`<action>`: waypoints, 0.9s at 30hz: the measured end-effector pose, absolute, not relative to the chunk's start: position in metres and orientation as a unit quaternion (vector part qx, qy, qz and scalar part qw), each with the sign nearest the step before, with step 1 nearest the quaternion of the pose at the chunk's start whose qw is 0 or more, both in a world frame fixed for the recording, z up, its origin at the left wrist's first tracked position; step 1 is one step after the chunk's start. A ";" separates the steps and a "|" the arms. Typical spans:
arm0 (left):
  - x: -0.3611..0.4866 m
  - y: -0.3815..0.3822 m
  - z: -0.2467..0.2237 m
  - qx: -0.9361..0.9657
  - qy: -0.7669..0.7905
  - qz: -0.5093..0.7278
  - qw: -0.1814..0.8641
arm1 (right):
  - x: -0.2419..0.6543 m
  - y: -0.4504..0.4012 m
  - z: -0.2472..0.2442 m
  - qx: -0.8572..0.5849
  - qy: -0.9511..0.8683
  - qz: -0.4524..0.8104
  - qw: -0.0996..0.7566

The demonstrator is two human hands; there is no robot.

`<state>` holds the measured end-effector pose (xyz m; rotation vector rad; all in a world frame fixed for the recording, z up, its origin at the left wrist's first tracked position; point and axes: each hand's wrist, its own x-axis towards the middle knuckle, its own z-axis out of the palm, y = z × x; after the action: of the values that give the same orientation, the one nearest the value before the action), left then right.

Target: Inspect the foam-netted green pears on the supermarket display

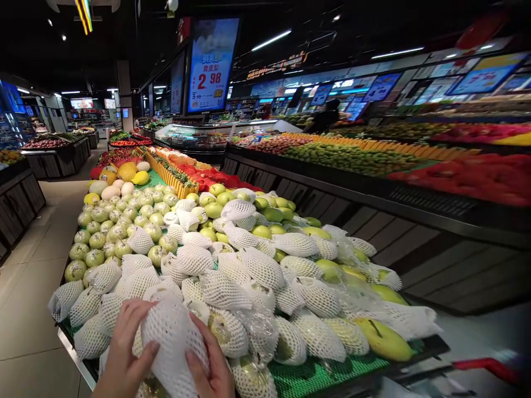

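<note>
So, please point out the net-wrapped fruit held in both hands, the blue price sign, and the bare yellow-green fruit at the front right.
net-wrapped fruit (174,337): head view, middle of its white foam net.
blue price sign (211,63): head view, centre of the screen.
bare yellow-green fruit (384,338): head view, middle of its skin.

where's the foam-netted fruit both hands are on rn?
Head view, bottom left: the foam-netted fruit sits at the near edge of the produce table, between the left hand and right hand, among other netted fruit.
</note>
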<state>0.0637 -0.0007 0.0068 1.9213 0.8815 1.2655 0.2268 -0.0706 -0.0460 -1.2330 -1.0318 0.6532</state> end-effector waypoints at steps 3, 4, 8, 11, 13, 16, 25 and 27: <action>0.048 0.002 0.004 0.721 0.381 0.500 0.290 | 0.222 -0.064 -0.055 -0.520 -0.444 0.302 0.664; 0.045 0.001 0.002 0.715 0.389 0.508 0.281 | 0.224 -0.063 -0.060 -0.512 -0.435 0.304 0.675; 0.041 -0.008 -0.014 0.666 0.437 0.534 0.283 | 0.239 -0.062 -0.088 -0.519 -0.305 0.295 0.742; 0.043 -0.013 -0.024 0.638 0.457 0.517 0.342 | 0.239 -0.060 -0.099 -0.522 -0.286 0.365 0.716; 0.043 -0.016 -0.026 0.636 0.458 0.480 0.395 | 0.237 -0.060 -0.096 -0.527 -0.340 0.392 0.673; 0.037 -0.017 -0.024 0.646 0.444 0.387 0.486 | 0.240 -0.063 -0.081 -0.515 -0.475 0.353 0.621; 0.019 -0.004 -0.048 0.702 0.370 0.212 0.570 | 0.260 -0.071 -0.055 -0.417 -0.617 0.440 0.501; 0.021 -0.004 -0.057 0.683 0.406 0.219 0.565 | 0.255 -0.070 -0.061 -0.446 -0.617 0.431 0.485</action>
<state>0.0212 -0.0037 -0.0572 1.6073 0.9555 0.5152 0.2552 -0.0703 -0.0607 -1.0857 -1.5020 1.0497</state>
